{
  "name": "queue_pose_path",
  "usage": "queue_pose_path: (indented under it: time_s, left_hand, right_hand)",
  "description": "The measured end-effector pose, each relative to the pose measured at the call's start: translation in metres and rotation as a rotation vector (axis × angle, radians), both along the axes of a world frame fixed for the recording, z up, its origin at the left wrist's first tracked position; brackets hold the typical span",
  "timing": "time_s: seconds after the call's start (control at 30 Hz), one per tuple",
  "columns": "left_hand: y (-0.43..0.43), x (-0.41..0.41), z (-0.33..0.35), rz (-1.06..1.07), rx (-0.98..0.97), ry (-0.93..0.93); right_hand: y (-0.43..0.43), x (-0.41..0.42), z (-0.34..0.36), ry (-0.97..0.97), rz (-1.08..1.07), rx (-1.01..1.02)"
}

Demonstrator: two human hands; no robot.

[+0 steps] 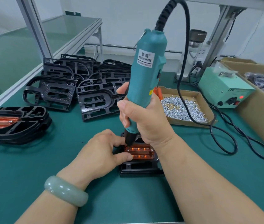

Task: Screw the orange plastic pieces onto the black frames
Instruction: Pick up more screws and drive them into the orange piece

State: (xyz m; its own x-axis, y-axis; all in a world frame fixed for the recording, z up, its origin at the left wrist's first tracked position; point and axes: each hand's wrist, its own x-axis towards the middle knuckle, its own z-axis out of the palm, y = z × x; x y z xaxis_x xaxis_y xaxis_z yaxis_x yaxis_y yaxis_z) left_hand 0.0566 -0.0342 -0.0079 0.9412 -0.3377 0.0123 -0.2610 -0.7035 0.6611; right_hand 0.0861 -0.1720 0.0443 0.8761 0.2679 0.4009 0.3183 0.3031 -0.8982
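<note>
While against left hand (102, 151), orange piece (141, 152).

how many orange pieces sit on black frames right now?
2. One orange piece on the frame under the screwdriver tip, held by the left hand; a second orange piece atop the left stack. Frames lower in that stack may hide more.

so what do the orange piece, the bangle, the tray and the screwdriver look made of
The orange piece: translucent glossy plastic, it seems; light glows through its slots. The bangle: pale green, polished, bright highlights; jade or glass, cannot tell. The tray: matte brown cardboard, folded walls. The screwdriver: teal moulded plastic body, likely, slight sheen.
</note>
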Motion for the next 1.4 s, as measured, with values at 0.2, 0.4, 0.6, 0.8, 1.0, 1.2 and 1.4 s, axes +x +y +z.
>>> queue_pose_path:
  time_s: [0.2,0.4,0.6,0.8,1.0,1.2,1.4]
  left_hand:
    - [0.001,0.000,-0.002,0.011,-0.002,-0.006]
    - [0.001,0.000,-0.003,-0.002,-0.024,0.007]
    - [0.002,0.001,-0.007,0.025,0.038,0.013]
    - [0.003,0.001,-0.008,0.024,0.031,0.009]
    - [0.003,0.003,-0.011,0.035,-0.007,0.009]
    - [0.003,0.002,-0.010,0.034,0.017,0.011]
    - [0.003,0.005,-0.004,0.015,0.060,0.064]
  right_hand:
    - [-0.002,0.001,-0.003,0.017,-0.018,0.043]
    - [-0.008,-0.003,-0.004,0.015,-0.089,0.117]
    - [-0.013,-0.006,-0.008,0.038,-0.162,0.215]
    - [-0.015,-0.010,-0.011,0.056,-0.202,0.268]
    - [-0.019,-0.008,0.009,-0.019,-0.174,0.258]
    - [-0.047,-0.008,0.013,0.059,-0.243,0.426]
    - [-0.077,-0.010,-0.007,0.215,-0.313,0.649]
